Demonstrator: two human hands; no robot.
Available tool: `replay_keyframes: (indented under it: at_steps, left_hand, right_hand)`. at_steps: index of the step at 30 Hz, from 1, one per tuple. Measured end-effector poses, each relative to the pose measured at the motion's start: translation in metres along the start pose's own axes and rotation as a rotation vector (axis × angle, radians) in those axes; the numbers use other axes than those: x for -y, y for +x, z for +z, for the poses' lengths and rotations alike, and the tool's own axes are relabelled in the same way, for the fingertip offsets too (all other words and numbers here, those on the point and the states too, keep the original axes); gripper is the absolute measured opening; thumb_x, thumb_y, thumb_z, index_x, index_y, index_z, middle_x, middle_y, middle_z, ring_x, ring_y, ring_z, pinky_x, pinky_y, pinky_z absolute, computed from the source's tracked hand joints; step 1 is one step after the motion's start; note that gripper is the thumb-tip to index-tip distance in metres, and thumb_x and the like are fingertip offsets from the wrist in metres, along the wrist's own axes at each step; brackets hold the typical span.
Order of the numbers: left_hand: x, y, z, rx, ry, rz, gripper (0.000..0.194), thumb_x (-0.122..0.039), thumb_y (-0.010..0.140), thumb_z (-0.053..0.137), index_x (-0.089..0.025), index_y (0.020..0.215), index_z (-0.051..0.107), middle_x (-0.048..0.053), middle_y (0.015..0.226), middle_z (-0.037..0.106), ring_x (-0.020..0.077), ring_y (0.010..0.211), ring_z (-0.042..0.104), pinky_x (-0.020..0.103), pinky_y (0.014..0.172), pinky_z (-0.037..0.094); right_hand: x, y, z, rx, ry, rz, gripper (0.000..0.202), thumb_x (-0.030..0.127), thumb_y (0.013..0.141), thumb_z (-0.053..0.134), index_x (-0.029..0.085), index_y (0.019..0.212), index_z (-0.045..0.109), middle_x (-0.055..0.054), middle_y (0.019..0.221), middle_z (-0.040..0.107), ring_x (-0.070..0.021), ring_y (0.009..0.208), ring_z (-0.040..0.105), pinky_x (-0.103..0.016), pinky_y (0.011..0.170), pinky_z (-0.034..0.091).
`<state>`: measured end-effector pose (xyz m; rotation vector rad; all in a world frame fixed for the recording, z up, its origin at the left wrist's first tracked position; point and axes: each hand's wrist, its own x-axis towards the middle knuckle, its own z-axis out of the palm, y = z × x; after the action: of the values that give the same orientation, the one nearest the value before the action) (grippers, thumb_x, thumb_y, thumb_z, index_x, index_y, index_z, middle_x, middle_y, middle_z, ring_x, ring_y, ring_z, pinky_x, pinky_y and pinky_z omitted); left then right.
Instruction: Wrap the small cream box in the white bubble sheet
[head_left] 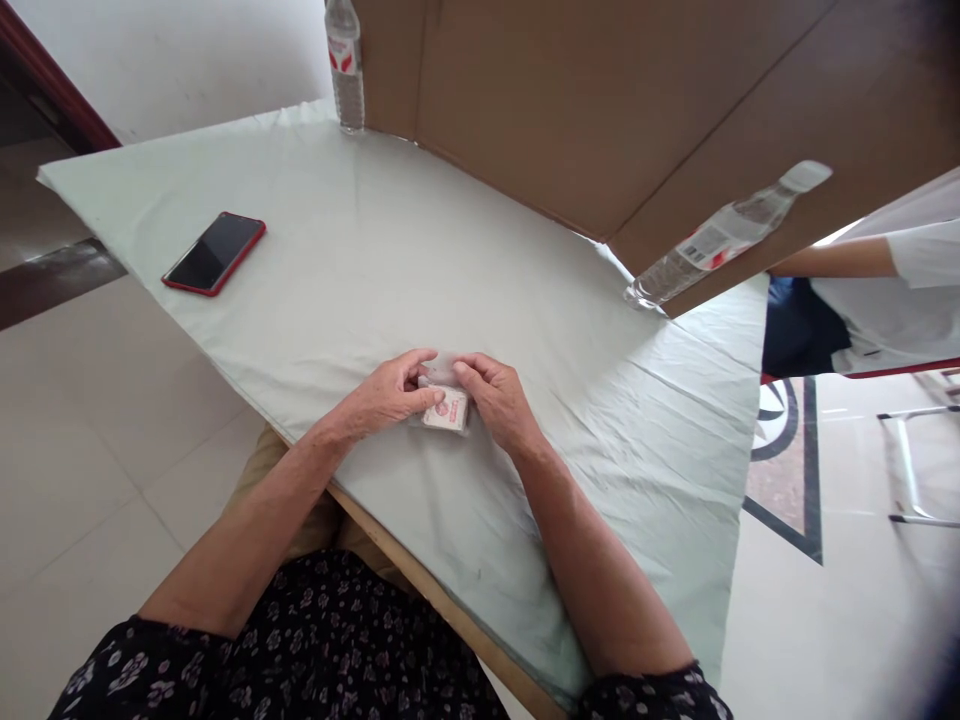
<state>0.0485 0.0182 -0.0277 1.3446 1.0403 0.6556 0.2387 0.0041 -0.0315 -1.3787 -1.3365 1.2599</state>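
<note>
A small white packet with red print (pixel 451 413) lies near the front edge of the table, inside a clear plastic bag (pixel 445 372). My left hand (pixel 388 392) is at its left side, thumb pressed on the top of the packet and fingers curled behind it. On the other side, my right hand (pixel 496 396) pinches the upper edge of the plastic between thumb and fingertips. What the packet contains cannot be seen.
A pale green cloth covers the table (pixel 300 260). A phone in a red case (pixel 215 253) lies at the left. Behind stands a brown cardboard panel (pixel 540 100), with an upright water bottle (pixel 346 70) and a tilted-looking one (pixel 724 240) against it. A person's arm (pixel 840 258) shows at right.
</note>
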Motion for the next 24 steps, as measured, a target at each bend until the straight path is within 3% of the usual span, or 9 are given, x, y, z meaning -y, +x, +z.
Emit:
replay_keyframes:
  at_steps: [4, 10, 15, 19, 24]
  left_hand:
    - [0.003, 0.001, -0.002, 0.013, -0.014, -0.001, 0.076, -0.038, 0.077, 0.073, -0.009, 0.145, 0.050, 0.011, 0.113, 0.069, 0.0215, 0.096, 0.066, 0.032, 0.080, 0.052]
    - [0.005, 0.001, 0.001, -0.009, -0.062, 0.015, 0.075, -0.037, 0.077, 0.073, -0.009, 0.144, 0.050, 0.011, 0.113, 0.069, 0.0216, 0.096, 0.067, 0.031, 0.079, 0.052]
    - [0.010, 0.001, 0.001, -0.024, -0.077, 0.028, 0.074, -0.036, 0.077, 0.073, -0.010, 0.143, 0.052, 0.010, 0.114, 0.067, 0.0187, 0.091, 0.066, 0.029, 0.076, 0.052]
    - [0.014, 0.003, 0.000, -0.031, -0.078, 0.052, 0.070, -0.033, 0.077, 0.073, -0.013, 0.142, 0.055, 0.010, 0.116, 0.067, 0.0190, 0.093, 0.066, 0.030, 0.076, 0.052]
    - [0.014, 0.004, -0.002, -0.005, -0.071, 0.071, 0.072, -0.037, 0.078, 0.073, -0.010, 0.142, 0.053, 0.011, 0.114, 0.068, 0.0211, 0.097, 0.066, 0.031, 0.079, 0.052]
  right_hand:
    - [0.001, -0.009, -0.015, 0.058, 0.033, 0.061, 0.051, 0.053, 0.083, 0.068, 0.020, 0.123, 0.065, -0.007, 0.106, 0.074, -0.0208, 0.093, 0.069, -0.035, 0.082, 0.055]
    - [0.004, -0.020, -0.020, 0.118, -0.105, 0.015, 0.059, 0.044, 0.079, 0.078, 0.020, 0.130, 0.063, -0.010, 0.113, 0.077, -0.0258, 0.102, 0.072, -0.043, 0.095, 0.054]
    - [-0.001, -0.011, -0.011, 0.079, 0.040, 0.027, 0.055, 0.050, 0.079, 0.077, 0.020, 0.124, 0.066, -0.008, 0.108, 0.077, -0.0246, 0.099, 0.072, -0.041, 0.092, 0.055]
    - [-0.004, 0.003, -0.001, -0.001, 0.139, 0.038, 0.046, 0.054, 0.072, 0.080, 0.021, 0.102, 0.072, -0.004, 0.092, 0.076, -0.0205, 0.085, 0.070, -0.035, 0.079, 0.056]
    - [-0.002, 0.011, 0.010, -0.006, 0.185, 0.032, 0.027, 0.046, 0.071, 0.080, 0.020, 0.079, 0.073, 0.002, 0.070, 0.066, -0.0132, 0.064, 0.057, -0.028, 0.060, 0.046]
